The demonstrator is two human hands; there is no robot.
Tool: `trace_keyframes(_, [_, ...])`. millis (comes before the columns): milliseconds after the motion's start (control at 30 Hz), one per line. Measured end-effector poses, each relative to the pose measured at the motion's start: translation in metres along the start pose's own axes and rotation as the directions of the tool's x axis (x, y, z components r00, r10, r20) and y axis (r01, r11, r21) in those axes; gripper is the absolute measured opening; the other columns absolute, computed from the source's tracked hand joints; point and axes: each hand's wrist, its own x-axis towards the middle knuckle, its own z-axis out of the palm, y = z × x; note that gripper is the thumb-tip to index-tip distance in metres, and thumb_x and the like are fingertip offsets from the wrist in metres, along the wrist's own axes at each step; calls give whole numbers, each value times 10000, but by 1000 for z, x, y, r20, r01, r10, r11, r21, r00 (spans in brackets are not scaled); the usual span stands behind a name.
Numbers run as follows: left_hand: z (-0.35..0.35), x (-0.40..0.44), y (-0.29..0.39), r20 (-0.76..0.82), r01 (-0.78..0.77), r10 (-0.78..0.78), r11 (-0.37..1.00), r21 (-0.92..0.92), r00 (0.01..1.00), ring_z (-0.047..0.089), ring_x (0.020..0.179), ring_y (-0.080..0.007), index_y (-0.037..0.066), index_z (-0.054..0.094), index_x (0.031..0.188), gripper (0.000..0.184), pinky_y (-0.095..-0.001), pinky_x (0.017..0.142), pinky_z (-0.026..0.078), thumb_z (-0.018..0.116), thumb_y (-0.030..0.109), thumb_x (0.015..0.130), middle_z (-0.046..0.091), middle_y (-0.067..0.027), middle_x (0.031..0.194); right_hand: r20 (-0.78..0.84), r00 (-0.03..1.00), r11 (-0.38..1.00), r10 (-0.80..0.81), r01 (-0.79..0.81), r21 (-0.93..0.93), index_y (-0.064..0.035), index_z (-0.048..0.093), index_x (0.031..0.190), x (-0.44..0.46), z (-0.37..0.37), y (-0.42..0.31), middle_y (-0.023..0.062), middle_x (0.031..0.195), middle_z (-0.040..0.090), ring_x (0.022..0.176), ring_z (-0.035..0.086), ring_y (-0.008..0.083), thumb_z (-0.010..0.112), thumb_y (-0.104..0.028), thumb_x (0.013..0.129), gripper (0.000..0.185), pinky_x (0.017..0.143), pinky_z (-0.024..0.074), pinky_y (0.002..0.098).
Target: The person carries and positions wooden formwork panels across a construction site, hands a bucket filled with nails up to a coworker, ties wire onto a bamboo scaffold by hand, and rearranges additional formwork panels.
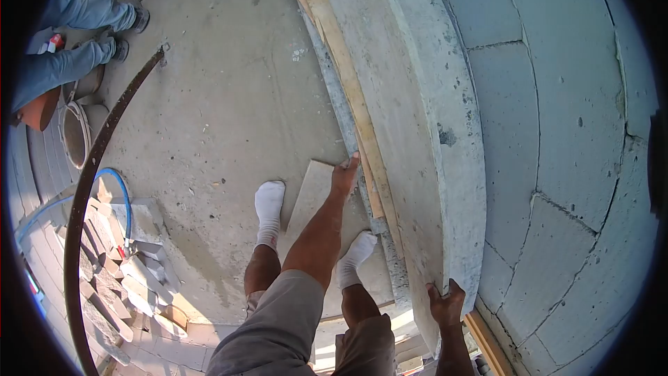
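Note:
My left hand (pixel 345 175) is closed beside the near edge of a stack of wooden planks (pixel 360 115), fingertips hidden. A pale flat slab (pixel 304 198) shows behind that forearm; whether the hand grips the slab or a plank edge is unclear. Lower right, my right hand (pixel 445 301) grips the edge of a long, pale, dusty board (pixel 396 97), its thumb on the broad face. This board runs from the top of the head view down to that hand, beside a grey concrete ledge (pixel 456 146).
Grey block wall (pixel 557 118) rises at right. To the left are a curved dark metal bar (pixel 94 160), broken block pieces (pixel 115 278), a blue hose (pixel 125 198) and a bucket (pixel 73 132). A person's legs in jeans (pixel 83 10) show upper left.

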Motion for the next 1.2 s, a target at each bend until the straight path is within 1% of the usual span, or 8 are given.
trace_keyframes(400, [-23,-210,196,-217,-166,463,655,737,860,438,506,-144,-7,563,612,486,-348,501,380,609,428,825,505,-79,503,206,963,921,171,-230,313,72,589,1004,10,-162,8,191,908,652,812,640,251,718,-130,715,375,727,486,322])
trace_keyframes(567, [-22,-201,177,-197,-145,631,448,882,751,544,497,-330,-5,530,595,488,-409,520,426,636,431,784,537,-182,525,-429,902,955,53,-172,-242,81,456,1188,-1,-138,31,243,1170,519,1084,521,325,662,-199,785,532,896,417,386])
trace_keyframes(633, [6,-208,185,-79,-320,637,486,814,767,578,553,-372,8,551,643,442,-429,539,445,640,421,774,558,-192,561,-355,928,981,114,-48,190,70,437,1210,-20,-129,8,273,1215,446,1150,415,414,657,-151,779,532,987,334,445])
trace_keyframes(833, [16,-240,165,-18,-318,479,609,726,878,603,609,-380,19,584,708,366,-434,560,466,615,374,791,589,-211,616,-273,962,978,12,45,202,102,401,1195,-68,-1,-24,294,1172,442,1117,427,428,632,-243,791,580,962,345,463])
trace_keyframes(967, [-14,-280,153,-32,-251,459,543,801,888,603,600,-379,6,580,709,356,-438,563,468,607,351,796,585,-220,611,-114,908,881,404,-353,315,137,321,1254,-107,55,-52,328,1220,399,1138,421,438,551,-400,838,717,967,353,444])
trace_keyframes(1067, [-24,-272,150,-38,-246,470,527,814,882,596,594,-387,-2,570,698,355,-438,559,466,618,339,786,579,-222,607,87,752,662,653,-623,418,46,325,1292,-111,86,-20,236,1265,426,1139,452,364,527,-387,866,640,956,372,428])
trace_keyframes(1167, [-21,-290,169,25,-270,380,611,744,925,591,604,-393,-10,565,687,371,-441,558,461,643,344,768,568,-222,601,736,456,-160,500,-787,596,-14,379,1283,-85,72,-33,185,1247,477,1098,487,351,440,-436,897,575,930,390,450])
trace_keyframes(1200, [-9,-297,183,52,-268,323,676,686,945,593,614,-393,-10,574,700,369,-445,565,464,640,346,771,572,-222,608,671,560,10,487,-771,636,-65,425,1278,-78,104,9,132,1215,526,1073,512,328,394,-444,917,525,899,405,486])
